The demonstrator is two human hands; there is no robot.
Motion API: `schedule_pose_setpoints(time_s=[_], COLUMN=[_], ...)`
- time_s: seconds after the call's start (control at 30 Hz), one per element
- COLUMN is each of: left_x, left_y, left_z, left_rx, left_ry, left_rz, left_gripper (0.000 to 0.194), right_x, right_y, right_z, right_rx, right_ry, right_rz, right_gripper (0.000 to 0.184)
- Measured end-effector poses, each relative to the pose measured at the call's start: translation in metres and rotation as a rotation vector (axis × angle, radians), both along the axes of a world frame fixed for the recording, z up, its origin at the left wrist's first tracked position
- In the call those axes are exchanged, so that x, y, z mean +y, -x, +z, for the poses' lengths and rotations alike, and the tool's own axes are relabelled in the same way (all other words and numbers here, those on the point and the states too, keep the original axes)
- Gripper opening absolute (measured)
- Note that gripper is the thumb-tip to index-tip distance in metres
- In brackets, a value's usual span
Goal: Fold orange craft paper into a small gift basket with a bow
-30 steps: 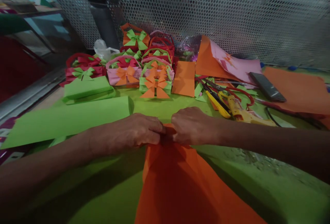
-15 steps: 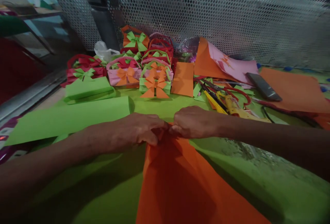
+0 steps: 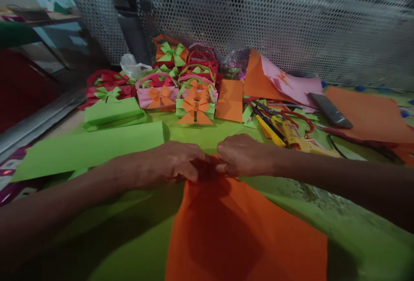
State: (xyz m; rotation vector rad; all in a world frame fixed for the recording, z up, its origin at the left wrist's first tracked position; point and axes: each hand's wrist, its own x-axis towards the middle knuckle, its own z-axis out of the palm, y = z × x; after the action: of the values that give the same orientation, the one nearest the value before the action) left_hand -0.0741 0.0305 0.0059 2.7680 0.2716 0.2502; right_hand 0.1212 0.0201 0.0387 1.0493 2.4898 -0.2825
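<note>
A large orange paper sheet [image 3: 246,238] lies in front of me on the green table cover [image 3: 136,238]. My left hand [image 3: 173,162] and my right hand [image 3: 241,156] meet at its far edge, both with fingers curled and pinching the gathered paper between them. The paper's top is bunched into folds where the fingers press. My forearms reach in from the lower left and the right.
Behind the hands stand several small paper baskets with bows [image 3: 194,104], folded green sheets [image 3: 93,147], an orange card [image 3: 230,99], scissors [image 3: 291,117], a yellow cutter [image 3: 271,131], a glue gun [image 3: 302,140], a phone [image 3: 330,110] and a dark bottle [image 3: 131,26] before a perforated metal screen.
The hands stay pinched at the sheet's far edge. The near part of the orange sheet has spread wider and flatter to the right.
</note>
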Motion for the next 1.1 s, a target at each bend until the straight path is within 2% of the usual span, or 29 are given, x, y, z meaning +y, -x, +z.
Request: schedule_pose_setpoints(time_s=[0.1,0.3,0.63,0.87,1.1], left_x=[0.003,0.004,0.006,0.001,-0.003], left_y=[0.001,0.002,0.001,0.000,0.000], left_z=[-0.001,0.000,-0.005,0.004,0.009], left_rx=[0.022,0.057,0.020,0.020,0.061], left_ry=[0.050,0.081,0.090,0.068,0.013], left_rz=[-0.097,-0.069,-0.084,-0.062,-0.058], left_gripper=[0.024,0.022,0.022,0.019,0.022], right_x=[0.001,0.003,-0.001,-0.003,0.000], right_y=[-0.001,-0.003,0.005,0.010,0.014], right_z=[-0.003,-0.006,-0.001,-0.007,-0.011], right_rx=[0.029,0.045,-0.027,-0.071,-0.102], right_ry=[-0.010,-0.019,0.001,-0.019,0.047], right_rz=[0.004,0.007,-0.055,-0.080,-0.147], right_gripper=[0.033,0.033,0.039,0.034,0.033])
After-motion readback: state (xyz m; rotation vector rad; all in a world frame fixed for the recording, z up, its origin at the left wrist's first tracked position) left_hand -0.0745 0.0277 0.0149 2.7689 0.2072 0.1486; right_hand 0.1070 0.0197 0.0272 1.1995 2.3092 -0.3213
